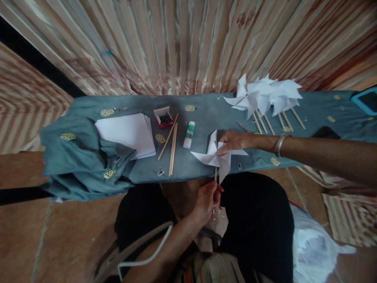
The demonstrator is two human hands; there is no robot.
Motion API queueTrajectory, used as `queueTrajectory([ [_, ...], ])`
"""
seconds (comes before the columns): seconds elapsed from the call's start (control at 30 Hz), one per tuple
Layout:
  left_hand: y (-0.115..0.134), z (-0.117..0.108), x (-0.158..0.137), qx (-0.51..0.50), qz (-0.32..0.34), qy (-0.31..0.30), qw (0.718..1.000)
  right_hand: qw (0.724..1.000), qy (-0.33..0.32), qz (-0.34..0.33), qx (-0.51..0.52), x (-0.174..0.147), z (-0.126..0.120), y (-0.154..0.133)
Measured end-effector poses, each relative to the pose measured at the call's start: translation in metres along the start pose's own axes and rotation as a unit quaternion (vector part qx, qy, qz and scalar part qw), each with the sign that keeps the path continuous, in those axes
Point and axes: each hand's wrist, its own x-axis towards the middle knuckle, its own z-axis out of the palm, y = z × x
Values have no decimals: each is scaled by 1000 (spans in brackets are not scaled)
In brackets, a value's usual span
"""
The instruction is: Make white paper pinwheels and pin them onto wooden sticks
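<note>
A white paper pinwheel point(210, 157) on a thin wooden stick point(216, 173) is between my hands at the front edge of the cloth-covered bench. My left hand point(206, 200) is closed round the stick below the paper blades. At the centre of the pinwheel, the fingers of my right hand point(232, 142) press on the paper, the thumb lying over the middle; a bracelet circles that wrist. Left of the pinwheel stands or lies a green and white glue stick point(189, 134); I cannot tell which. Loose wooden sticks point(173, 149) lie further left.
A stack of white paper point(126, 133) lies at left beside a small red box point(163, 117) of dark pins or tacks. Several finished pinwheels point(265, 94) lie at the back right. A blue-edged device point(366, 101) rests at far right. A white plastic bag point(312, 243) is on the floor.
</note>
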Motion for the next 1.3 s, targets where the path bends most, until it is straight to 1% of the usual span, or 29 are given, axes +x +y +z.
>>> queueTrajectory([
  [0.27,-3,0,1,5,7,-4,1000,1000,8,18,8,2,1,3],
  [0.4,-5,0,3,4,9,-3,1000,999,1,-2,42,2,3,7],
  [0.6,-5,3,3,2,6,-13,1000,998,-8,-12,67,1,4,10],
  [0.77,-4,5,2,4,5,-11,1000,998,-9,-23,64,-2,4,7],
  [1.13,-3,11,4,-3,-6,-9,1000,1000,16,-8,18,0,5,10],
  [1.3,-4,11,3,2,-1,-1,1000,998,23,-25,46,-1,8,12],
])
